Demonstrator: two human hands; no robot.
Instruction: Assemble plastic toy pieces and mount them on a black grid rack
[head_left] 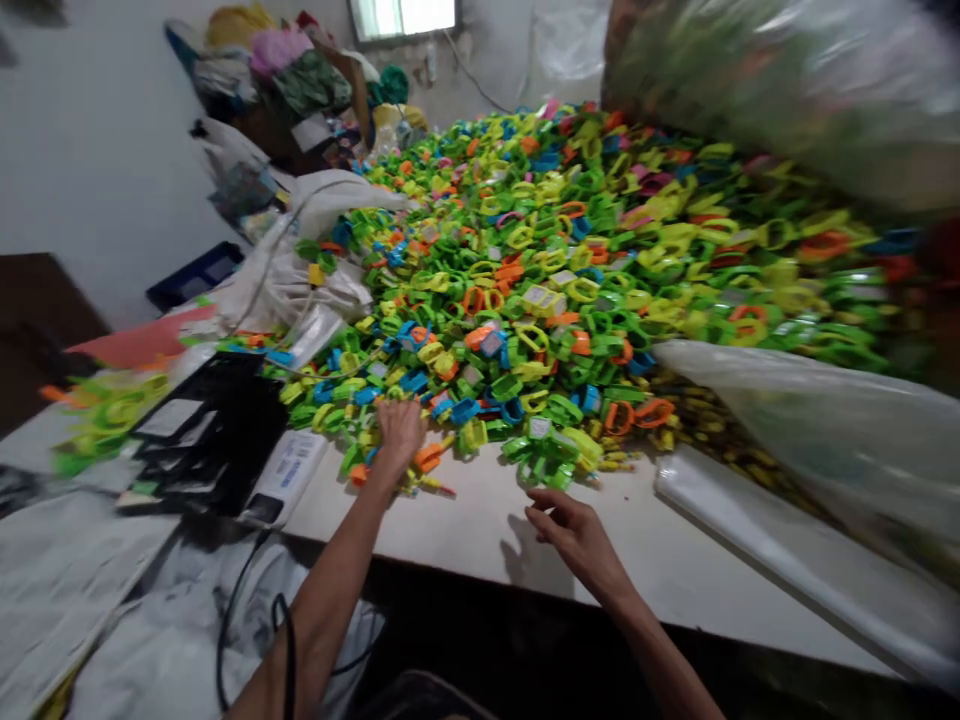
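Observation:
A large heap of small plastic pieces [480, 290], many ring-shaped, covers the white tabletop in green, yellow, orange and blue. My left hand [401, 432] reaches into the near edge of this heap, its back toward me. Its fingertips are among blue and green pieces, and I cannot make out whether they grip one. Just in front of the heap, my right hand [571, 532] hovers above the table with its fingers loosely bent and apart, holding nothing visible. A cluster of green pieces in clear wrapping [546, 455] lies right beyond its fingertips.
Black flat trays or boxes [206, 435] stand to the left beside a white labelled pack [286, 475]. A roll of clear plastic film [750, 540] lies at the right, next to a large plastic bag [825, 440]. Short yellow sticks [436, 486] lie near the left hand.

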